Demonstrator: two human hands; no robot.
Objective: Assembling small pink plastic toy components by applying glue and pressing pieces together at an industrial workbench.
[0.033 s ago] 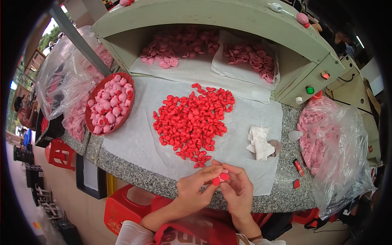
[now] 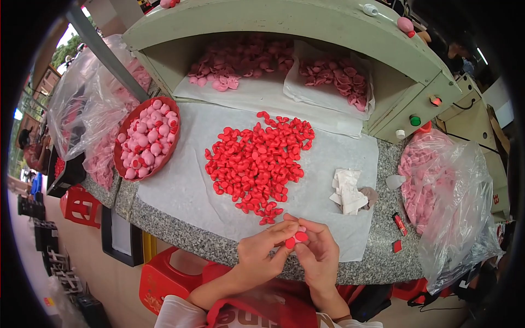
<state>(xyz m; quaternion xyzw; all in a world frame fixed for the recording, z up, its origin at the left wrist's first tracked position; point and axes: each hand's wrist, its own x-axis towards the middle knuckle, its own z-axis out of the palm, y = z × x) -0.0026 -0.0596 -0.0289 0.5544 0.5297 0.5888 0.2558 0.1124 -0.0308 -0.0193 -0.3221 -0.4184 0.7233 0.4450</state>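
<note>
Close to the front edge of the worktop, my left hand (image 2: 263,247) and my right hand (image 2: 318,250) meet, both with fingers pinched on one small piece, pink with two red oval lobes (image 2: 296,239). The fingertips hide part of it. Just beyond my hands spreads a heap of small red two-lobed pieces (image 2: 257,164) on a white sheet (image 2: 180,191). To the left stands a tilted red basket (image 2: 174,143), full of pink balls with red parts (image 2: 150,136).
A pale green metal cabinet (image 2: 306,19) holds soft pink pieces (image 2: 240,60) on white sheets. Plastic bags of pink pieces stand left (image 2: 82,104) and right (image 2: 454,186). Crumpled white paper (image 2: 348,191) and a red tube (image 2: 400,223) lie at right. A red stool (image 2: 161,279) is below.
</note>
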